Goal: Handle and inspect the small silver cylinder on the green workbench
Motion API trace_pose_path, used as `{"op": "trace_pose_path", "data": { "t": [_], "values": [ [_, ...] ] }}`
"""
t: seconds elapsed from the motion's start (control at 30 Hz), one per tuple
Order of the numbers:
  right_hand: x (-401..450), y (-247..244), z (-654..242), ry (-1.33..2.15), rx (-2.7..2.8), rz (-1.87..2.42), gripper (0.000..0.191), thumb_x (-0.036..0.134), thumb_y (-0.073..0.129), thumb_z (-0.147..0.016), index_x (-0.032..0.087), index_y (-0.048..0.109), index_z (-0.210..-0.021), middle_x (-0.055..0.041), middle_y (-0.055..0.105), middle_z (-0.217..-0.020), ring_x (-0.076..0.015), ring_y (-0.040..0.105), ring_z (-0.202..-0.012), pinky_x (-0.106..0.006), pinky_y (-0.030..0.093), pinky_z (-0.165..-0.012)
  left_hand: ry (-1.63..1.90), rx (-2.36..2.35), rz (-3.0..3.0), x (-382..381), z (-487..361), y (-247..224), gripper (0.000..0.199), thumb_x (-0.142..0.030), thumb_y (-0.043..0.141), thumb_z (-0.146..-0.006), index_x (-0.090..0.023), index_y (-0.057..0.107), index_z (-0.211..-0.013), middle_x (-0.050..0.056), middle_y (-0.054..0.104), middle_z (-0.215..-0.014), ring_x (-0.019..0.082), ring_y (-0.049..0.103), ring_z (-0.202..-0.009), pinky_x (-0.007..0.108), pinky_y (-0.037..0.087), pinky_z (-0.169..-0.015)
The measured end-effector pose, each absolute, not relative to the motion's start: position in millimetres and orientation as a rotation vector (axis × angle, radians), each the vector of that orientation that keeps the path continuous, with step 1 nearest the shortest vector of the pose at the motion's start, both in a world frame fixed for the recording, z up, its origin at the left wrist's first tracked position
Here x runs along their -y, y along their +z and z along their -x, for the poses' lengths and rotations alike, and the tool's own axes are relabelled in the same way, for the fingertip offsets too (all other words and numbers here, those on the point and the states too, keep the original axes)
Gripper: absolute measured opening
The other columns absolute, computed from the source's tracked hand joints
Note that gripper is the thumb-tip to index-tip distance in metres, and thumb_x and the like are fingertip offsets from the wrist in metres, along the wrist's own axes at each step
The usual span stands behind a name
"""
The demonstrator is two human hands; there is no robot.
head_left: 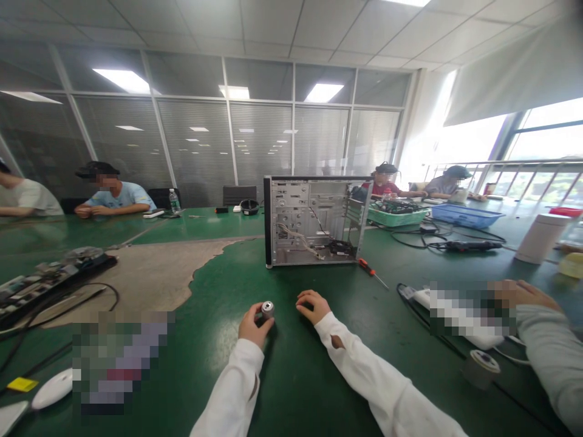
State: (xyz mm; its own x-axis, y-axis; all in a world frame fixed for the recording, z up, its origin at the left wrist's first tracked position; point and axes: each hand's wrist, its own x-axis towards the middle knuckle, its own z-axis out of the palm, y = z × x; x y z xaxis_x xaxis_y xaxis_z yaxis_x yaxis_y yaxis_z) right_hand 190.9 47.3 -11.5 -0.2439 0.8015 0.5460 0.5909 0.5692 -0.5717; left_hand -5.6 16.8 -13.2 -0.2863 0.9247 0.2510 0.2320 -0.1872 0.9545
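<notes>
**Inspector:** Report the left hand.

**Assistant:** The left hand (253, 326) rests on the green table (291, 364), fingers closed around a small silver cylinder (268, 309). The cylinder stands upright at the fingertips, its round end facing up, just in front of the person and short of the open computer case (314, 221).

**Inspector:** And the right hand?

**Assistant:** The right hand (312, 305) lies on the table just beside the cylinder, not touching it. Its fingers are curled downward and together against the surface; I cannot tell whether anything sits under them. Both arms wear white sleeves.

**Inspector:** Surroundings?

**Assistant:** The case stands upright, its side panel off, loose cables visible inside. A red-handled screwdriver (371, 272) lies on the table near its right front corner. Further right, a roll of tape (481, 368) sits near a co-worker's grey sleeve (551, 346), that person's hand resting on the table well apart from the wearer's own. A green basket (396, 215) and a blue tray (464, 215) stand behind the case. To the left, a black power strip with cords (54, 276) lies on a worn patch of the table, and a white mouse (52, 388) lies at the near left edge. Other people sit at the far side.
</notes>
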Motion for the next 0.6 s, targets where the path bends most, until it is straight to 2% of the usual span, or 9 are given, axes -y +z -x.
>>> {"op": "trace_pose_path", "data": {
  "t": [0.23, 0.33, 0.43, 0.6],
  "values": [
    [-45.2, -15.4, -189.0, 0.324, 2.096, 1.167, 0.008, 0.025, 0.055, -0.062, 0.021, 0.059, -0.068, -0.0022, 0.057, -0.083, -0.0162, 0.05, -0.081, -0.03, 0.036, -0.073, 1.367, -1.494, -1.59, -20.3, 18.1, -19.4, 0.037, -0.019, 0.06, -0.053, -0.018, 0.054, -0.089, 0.006, 0.058, -0.089, 0.02, 0.053, -0.086, 0.033, 0.042, -0.074],
    [-35.9, -14.9, -193.5, 0.299, 2.128, 1.21, 0.02, 0.022, 0.053, -0.061, 0.022, 0.057, -0.08, -0.0026, 0.056, -0.088, -0.0185, 0.047, -0.087, -0.032, 0.033, -0.073, 1.362, -1.531, -1.607, -21.3, 19.0, -20.9, 0.044, -0.009, 0.06, -0.05, -0.017, 0.052, -0.092, 0.007, 0.058, -0.09, 0.019, 0.053, -0.087, 0.032, 0.043, -0.075],
    [-27.7, -11.8, -200.4, 0.239, 2.172, 1.33, 0.033, 0.017, 0.047, -0.062, 0.023, 0.05, -0.094, -0.0026, 0.052, -0.098, -0.0181, 0.043, -0.093, -0.032, 0.03, -0.076, 1.357, -1.533, -1.614, -21.4, 17.2, -20.3, 0.051, 0.005, 0.052, -0.046, -0.017, 0.052, -0.093, 0.006, 0.058, -0.091, 0.018, 0.053, -0.088, 0.03, 0.043, -0.075],
    [-27.4, -9.2, -206.1, 0.218, 2.217, 1.43, 0.03, 0.015, 0.043, -0.062, 0.023, 0.051, -0.089, -0.002, 0.051, -0.1, -0.0174, 0.042, -0.093, -0.031, 0.029, -0.076, 1.365, -1.481, -1.546, -20.6, 17.4, -16.7, 0.051, 0.01, 0.04, -0.048, -0.015, 0.051, -0.091, 0.007, 0.059, -0.093, 0.017, 0.053, -0.089, 0.028, 0.042, -0.076]
  ]
}}
